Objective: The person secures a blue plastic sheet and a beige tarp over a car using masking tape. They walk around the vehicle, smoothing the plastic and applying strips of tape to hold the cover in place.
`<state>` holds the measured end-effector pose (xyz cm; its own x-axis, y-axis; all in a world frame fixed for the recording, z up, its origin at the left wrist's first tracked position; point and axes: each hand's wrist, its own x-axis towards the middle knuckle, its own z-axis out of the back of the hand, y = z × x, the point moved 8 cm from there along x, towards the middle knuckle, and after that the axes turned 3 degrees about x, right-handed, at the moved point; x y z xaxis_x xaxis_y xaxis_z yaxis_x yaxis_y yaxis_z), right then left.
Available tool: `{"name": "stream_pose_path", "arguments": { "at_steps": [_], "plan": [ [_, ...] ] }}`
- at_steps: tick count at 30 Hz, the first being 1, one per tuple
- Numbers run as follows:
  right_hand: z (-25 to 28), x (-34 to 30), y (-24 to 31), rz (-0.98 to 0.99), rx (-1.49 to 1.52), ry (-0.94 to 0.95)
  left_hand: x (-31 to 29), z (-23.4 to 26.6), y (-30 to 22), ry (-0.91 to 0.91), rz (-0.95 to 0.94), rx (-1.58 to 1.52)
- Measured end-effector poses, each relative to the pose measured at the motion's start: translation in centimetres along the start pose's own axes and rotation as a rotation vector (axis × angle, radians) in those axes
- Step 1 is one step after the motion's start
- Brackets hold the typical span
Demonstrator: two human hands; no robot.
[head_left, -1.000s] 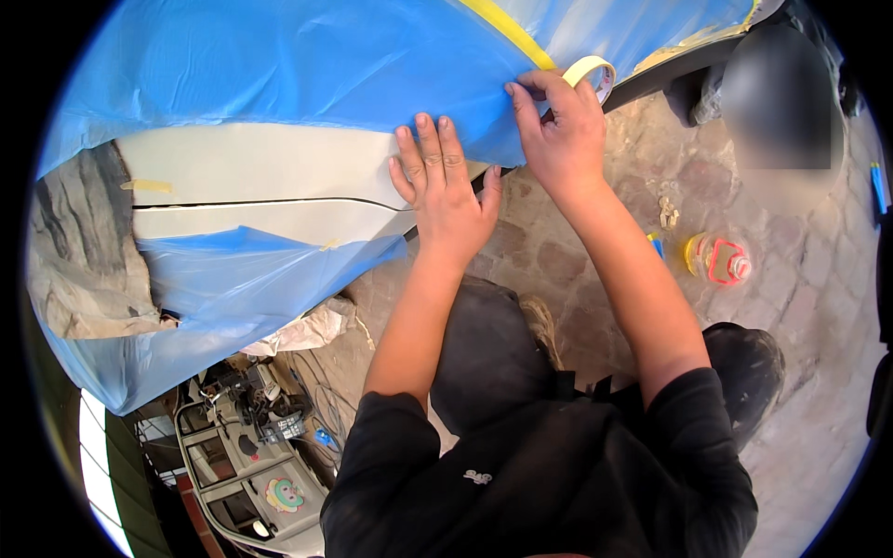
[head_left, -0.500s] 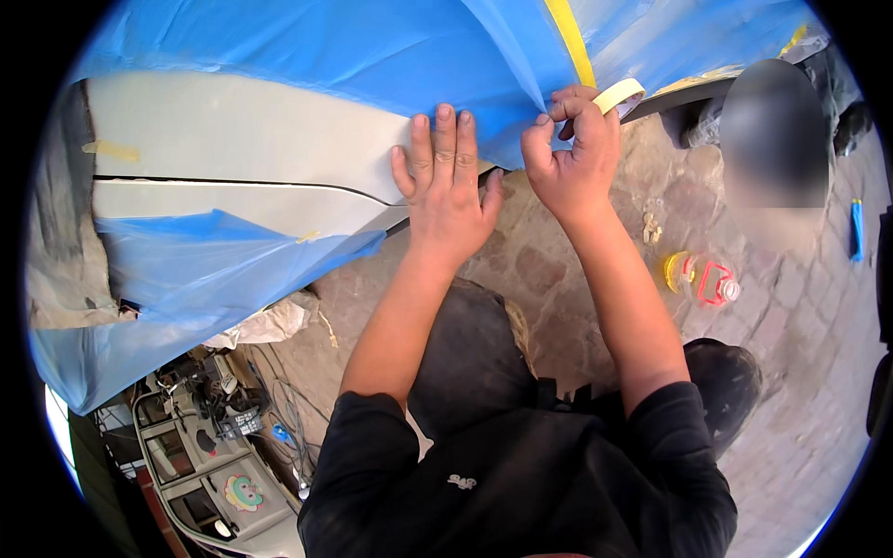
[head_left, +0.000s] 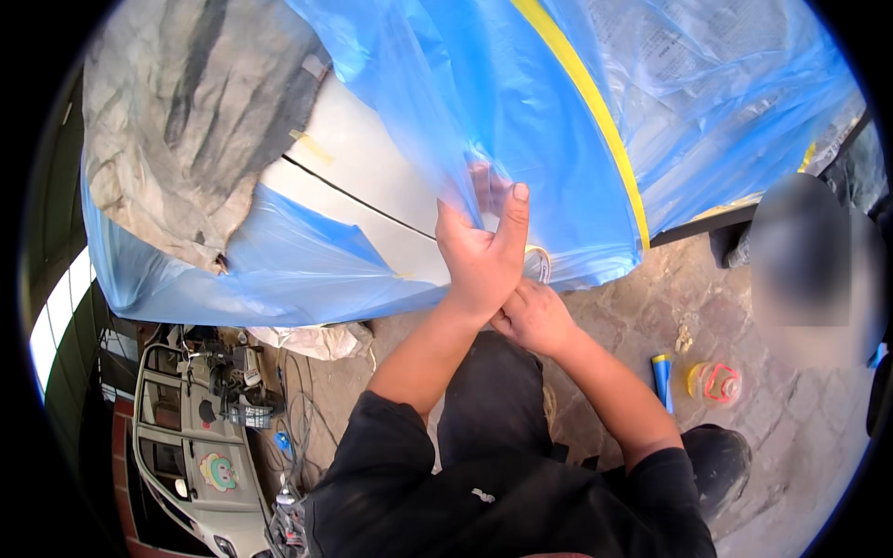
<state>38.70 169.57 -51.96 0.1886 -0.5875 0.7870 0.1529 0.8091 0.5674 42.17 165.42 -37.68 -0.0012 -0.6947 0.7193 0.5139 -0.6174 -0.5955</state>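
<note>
The blue plastic sheet (head_left: 558,158) hangs over a pale car panel (head_left: 358,139). My left hand (head_left: 484,256) is raised against the sheet, thumb outstretched and apart from the fingers. Translucent film lies over those fingers and partly blurs them. Lower down, my right hand (head_left: 539,316) is closed beside my left wrist, its fingertips partly hidden behind that forearm. A roll of pale yellow masking tape (head_left: 539,264) shows just above its knuckles, held in this hand, partly behind my left hand.
A yellow tape strip (head_left: 595,84) runs down the sheet. Grey cloth (head_left: 195,121) covers the panel's left part. On the stone paving lie a clear bottle (head_left: 716,383) and a blue tube-like object (head_left: 661,381). Someone crouches at right (head_left: 800,270). Cables (head_left: 302,409) and a van (head_left: 200,446) are lower left.
My left hand has left the pale panel and risen into the blue sheet, which now spreads farther down over the panel. My right hand has come down and left, beside my left wrist, with the tape roll.
</note>
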Motion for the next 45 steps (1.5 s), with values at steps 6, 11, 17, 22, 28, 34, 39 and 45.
{"name": "stream_pose_path", "arguments": {
  "at_steps": [6,11,17,22,28,34,39,45],
  "plan": [
    [-2.3,-0.9,2.3,0.079,0.022,0.155,8.2,4.8,-7.9,-0.161,-0.096,0.032],
    [-1.8,-0.5,1.4,-0.023,-0.023,0.212,11.9,9.4,-8.6,-0.369,-0.193,0.146],
    [-2.2,-0.3,2.4,-0.001,0.081,0.255,11.6,16.1,-6.3,-0.514,-0.058,0.612],
    [-4.8,-0.7,4.4,-0.029,0.178,0.338,10.3,19.5,-5.3,-0.566,-0.152,0.963],
    [-11.7,-0.5,7.6,-0.131,0.345,0.383,9.1,25.3,-2.5,-0.483,-0.051,1.175],
    [-17.8,-2.5,8.9,-0.177,0.374,0.418,7.7,30.0,0.4,-0.367,-0.135,1.215],
    [-24.0,-5.5,9.3,0.015,0.362,0.601,5.2,33.5,3.1,-0.360,-0.171,1.215],
    [-21.9,-10.1,3.9,-0.616,0.568,-0.273,5.0,37.5,4.9,-0.326,-0.132,1.131]
  ]
}}
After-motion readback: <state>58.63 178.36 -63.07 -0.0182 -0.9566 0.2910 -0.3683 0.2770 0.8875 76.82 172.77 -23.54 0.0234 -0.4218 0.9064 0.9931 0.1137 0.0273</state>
